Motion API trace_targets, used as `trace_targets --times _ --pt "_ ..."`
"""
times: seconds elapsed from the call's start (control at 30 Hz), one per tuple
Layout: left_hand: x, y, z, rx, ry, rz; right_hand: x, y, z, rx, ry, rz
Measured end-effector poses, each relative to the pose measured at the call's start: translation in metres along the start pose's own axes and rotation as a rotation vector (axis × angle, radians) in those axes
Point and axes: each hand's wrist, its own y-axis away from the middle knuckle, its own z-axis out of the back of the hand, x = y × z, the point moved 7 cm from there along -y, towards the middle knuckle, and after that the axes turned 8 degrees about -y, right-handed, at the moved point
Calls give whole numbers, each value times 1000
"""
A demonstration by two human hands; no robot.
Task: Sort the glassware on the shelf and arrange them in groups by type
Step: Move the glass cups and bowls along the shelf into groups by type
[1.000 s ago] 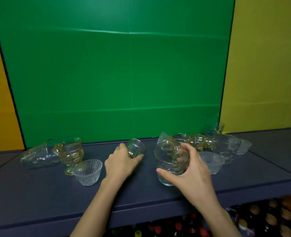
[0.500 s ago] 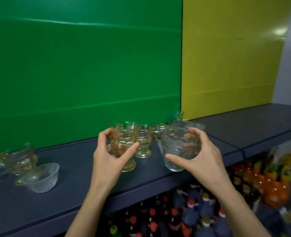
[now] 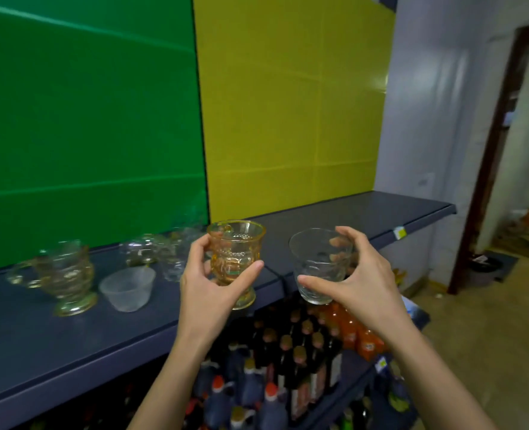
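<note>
My left hand (image 3: 209, 288) grips an amber footed glass (image 3: 237, 254), held upright above the front of the dark shelf (image 3: 350, 212). My right hand (image 3: 358, 282) holds a clear tumbler (image 3: 314, 265), lifted past the shelf's front edge, over the bottles below. On the shelf at the left stand another amber footed glass (image 3: 66, 276) and a frosted ribbed bowl (image 3: 128, 288). Behind them, a blurred cluster of clear glassware (image 3: 160, 254) sits against the green panel.
The shelf runs right in front of the yellow panel (image 3: 291, 119) to its end by a grey wall. Below it stand several dark and orange bottles (image 3: 291, 367). A doorway (image 3: 505, 150) opens at the far right.
Both hands have lifted their glasses and carried them right; the view has swung right with them. The left hand, empty on the shelf a second ago, now holds the amber glass.
</note>
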Motion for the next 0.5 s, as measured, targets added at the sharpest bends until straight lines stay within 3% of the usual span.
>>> trace_targets --times 0.5 --pt "31 -37 -181 -46 -43 -7 -117 -101 88 11 21 32"
